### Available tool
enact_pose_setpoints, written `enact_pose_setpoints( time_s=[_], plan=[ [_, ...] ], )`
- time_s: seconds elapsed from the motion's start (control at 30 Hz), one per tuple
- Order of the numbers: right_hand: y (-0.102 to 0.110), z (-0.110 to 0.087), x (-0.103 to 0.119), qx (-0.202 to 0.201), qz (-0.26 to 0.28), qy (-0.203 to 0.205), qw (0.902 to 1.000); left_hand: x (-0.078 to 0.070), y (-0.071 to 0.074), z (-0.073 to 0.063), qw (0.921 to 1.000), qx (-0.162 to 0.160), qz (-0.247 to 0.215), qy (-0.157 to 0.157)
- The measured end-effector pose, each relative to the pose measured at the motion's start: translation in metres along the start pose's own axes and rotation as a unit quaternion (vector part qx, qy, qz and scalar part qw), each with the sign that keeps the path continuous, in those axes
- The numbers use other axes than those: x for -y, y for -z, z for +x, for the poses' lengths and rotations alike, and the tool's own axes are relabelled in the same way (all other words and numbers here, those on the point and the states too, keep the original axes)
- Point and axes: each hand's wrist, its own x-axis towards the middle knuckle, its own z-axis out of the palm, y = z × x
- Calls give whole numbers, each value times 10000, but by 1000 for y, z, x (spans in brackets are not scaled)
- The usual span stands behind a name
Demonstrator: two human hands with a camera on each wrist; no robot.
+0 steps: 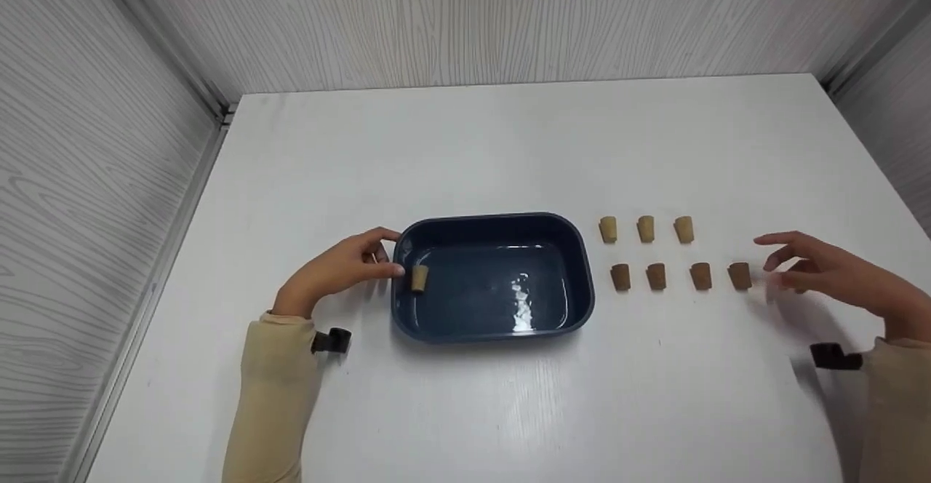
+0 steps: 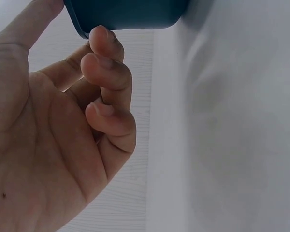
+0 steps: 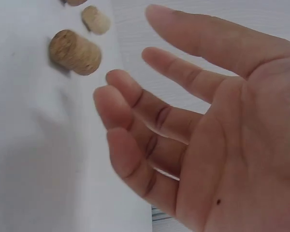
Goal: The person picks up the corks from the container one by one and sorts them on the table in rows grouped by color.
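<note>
My left hand (image 1: 340, 268) holds the left rim of a dark blue rectangular basin (image 1: 494, 337). In the left wrist view its thumb lies at the edge of the basin (image 2: 130, 14), and the other fingers bend in below it. One light cork stopper (image 1: 420, 278) sits inside the basin at its left end. Over at the right, my right hand (image 1: 836, 268) hovers with loosely bent fingers and nothing in them. Its fingertips are just right of the end brown cork stopper (image 1: 740, 276); the right wrist view shows this stopper (image 3: 76, 51) apart from the fingers.
Right of the basin, three light cork stoppers (image 1: 646, 229) form a back row. A front row of several brown stoppers (image 1: 656, 276) runs toward the right hand. All lie on a white table (image 1: 465, 410) with pale wood-grain panels (image 1: 465, 25) around it.
</note>
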Motion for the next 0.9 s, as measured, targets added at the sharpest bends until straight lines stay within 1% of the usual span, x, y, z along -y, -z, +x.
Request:
enact_pose_setpoints(
  time_s=[0.1,0.17,0.23,0.33,0.43,0.6,0.63,0.73,0.77,0.87,0.9],
  plan=[
    [1,-2,9,-208,43,406,9990,-1,0,0,10000,-15,29,-3],
    [0,-1,16,-277,113,707,9971,-1,-1,-1,10000,-28,60,8],
    [-1,0,23,-272,206,1021,9942,-1,-1,-1,10000,-19,69,26],
    [-5,3,32,-152,414,1431,9887,-1,-1,-1,9999,-18,99,73],
    [-8,6,41,-35,612,1662,9842,-2,-1,-1,9999,-24,85,103],
    [-12,10,58,-5,912,1921,9771,-2,-1,-1,9999,-16,59,91],
    [-12,11,62,9,984,1991,9750,-2,-1,-1,9999,-10,60,80],
    [-11,20,79,-28,1418,2218,9647,-3,-1,1,10000,-13,50,53],
    [-11,23,86,-62,1482,2267,9626,-4,-1,1,10000,-13,53,48],
    [-13,39,108,-115,1614,2629,9511,-4,0,-1,10000,-28,80,35],
    [-14,45,115,-125,1577,2730,9489,-3,-1,-1,10000,-40,69,33]
  ],
)
